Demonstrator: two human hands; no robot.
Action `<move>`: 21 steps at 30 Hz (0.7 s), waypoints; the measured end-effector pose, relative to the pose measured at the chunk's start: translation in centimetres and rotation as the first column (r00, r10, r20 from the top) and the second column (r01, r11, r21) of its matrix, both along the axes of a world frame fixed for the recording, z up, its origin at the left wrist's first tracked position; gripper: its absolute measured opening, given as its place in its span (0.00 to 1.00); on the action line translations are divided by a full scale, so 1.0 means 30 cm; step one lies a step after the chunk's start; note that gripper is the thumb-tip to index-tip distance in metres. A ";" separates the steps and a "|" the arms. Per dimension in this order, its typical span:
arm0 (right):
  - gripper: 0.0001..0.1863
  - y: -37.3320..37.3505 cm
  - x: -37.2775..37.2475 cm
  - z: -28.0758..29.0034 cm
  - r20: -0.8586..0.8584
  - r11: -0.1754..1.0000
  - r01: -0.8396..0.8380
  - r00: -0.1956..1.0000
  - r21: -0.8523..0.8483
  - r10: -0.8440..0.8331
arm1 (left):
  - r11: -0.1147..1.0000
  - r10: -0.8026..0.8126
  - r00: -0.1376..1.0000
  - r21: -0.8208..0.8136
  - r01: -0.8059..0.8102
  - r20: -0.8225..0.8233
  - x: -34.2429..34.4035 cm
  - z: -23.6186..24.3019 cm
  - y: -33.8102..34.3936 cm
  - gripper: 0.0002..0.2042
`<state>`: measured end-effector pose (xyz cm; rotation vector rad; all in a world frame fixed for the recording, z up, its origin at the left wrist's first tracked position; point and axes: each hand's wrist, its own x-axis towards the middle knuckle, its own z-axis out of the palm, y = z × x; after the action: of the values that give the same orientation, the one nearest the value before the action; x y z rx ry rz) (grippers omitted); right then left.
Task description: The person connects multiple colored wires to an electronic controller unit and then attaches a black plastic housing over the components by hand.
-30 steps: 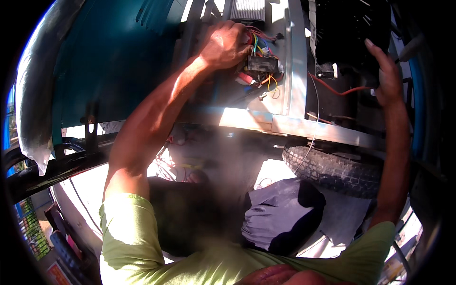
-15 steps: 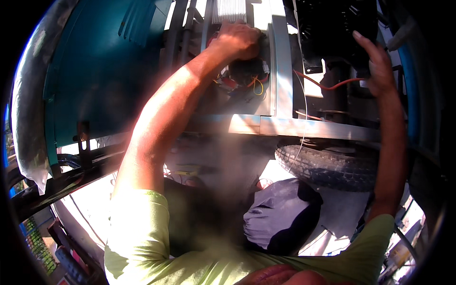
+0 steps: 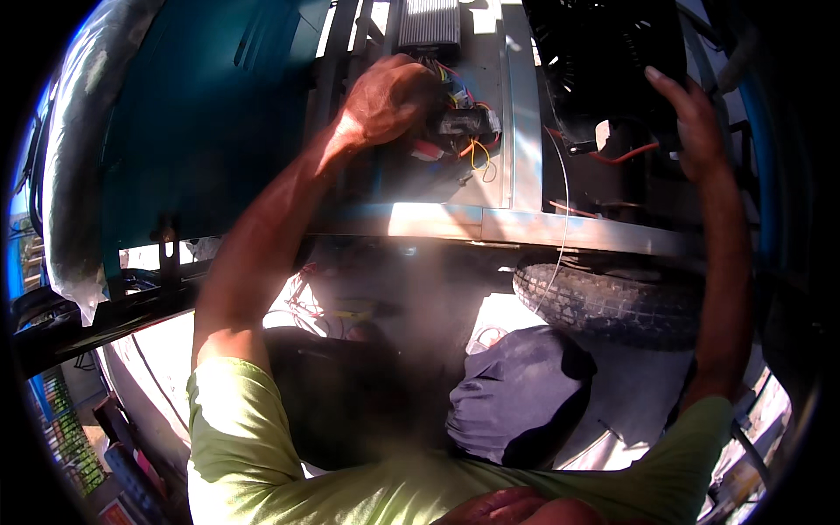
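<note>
My left hand (image 3: 389, 101) is curled at the left side of a bundle of coloured wires (image 3: 451, 83); what its fingers hold is hidden. Beside it lie a black box (image 3: 464, 122) with wire loops and connectors, and, above, a finned silver controller (image 3: 429, 26), all on a metal plate (image 3: 512, 175). My right hand (image 3: 700, 131) is at the right edge of a black panel (image 3: 612, 52), one digit stretched out along it; the other fingers are partly hidden. A red cable (image 3: 630, 156) runs just left of that hand, below the panel.
A teal panel (image 3: 201, 131) and a wrapped roll (image 3: 74, 201) stand at left. A metal crossbeam (image 3: 429, 220) spans the middle, with a tyre (image 3: 604, 306) below it at right. My dark-clothed knee (image 3: 516, 394) is underneath, and a thin pale wire hangs past the tyre.
My left hand rose over the wiring half a second ago and is now lower and further left, uncovering the controller and wires. My right hand stays by the black panel, shifted slightly down.
</note>
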<state>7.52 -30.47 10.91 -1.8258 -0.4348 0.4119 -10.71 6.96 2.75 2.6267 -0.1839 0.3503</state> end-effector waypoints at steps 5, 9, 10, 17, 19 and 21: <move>0.25 -0.003 -0.024 0.002 0.123 0.999 -0.024 0.992 -0.046 0.029 | 0.993 0.090 0.992 -0.087 -0.082 0.084 -0.064 -0.032 -0.081 0.19; 0.26 -0.013 -0.022 -0.005 0.165 0.998 -0.027 0.986 -0.055 0.036 | 0.983 0.152 0.979 0.080 -0.163 0.138 -0.053 -0.044 -0.127 0.12; 0.26 -0.014 -0.022 -0.011 0.188 0.996 -0.008 0.982 -0.086 0.024 | 0.992 0.078 0.979 0.084 -0.096 0.190 -0.032 -0.057 -0.109 0.09; 0.28 -0.009 -0.012 -0.020 0.227 0.988 -0.046 0.971 -0.148 0.079 | 0.977 -0.031 0.955 0.210 -0.033 0.295 0.012 -0.068 -0.179 0.20; 0.29 -0.008 -0.011 -0.022 0.223 0.988 -0.044 0.972 -0.150 0.078 | 0.960 -0.068 0.947 0.278 -0.024 0.315 -0.002 -0.064 -0.223 0.24; 0.29 -0.001 -0.009 -0.034 0.224 0.987 -0.041 0.972 -0.154 0.075 | 0.921 0.001 0.982 0.382 -0.074 0.189 -0.007 -0.066 -0.268 0.27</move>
<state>7.26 -30.50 9.90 -2.0186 -0.6319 0.2799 -10.91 -1.09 0.78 2.9901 -0.2910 0.6317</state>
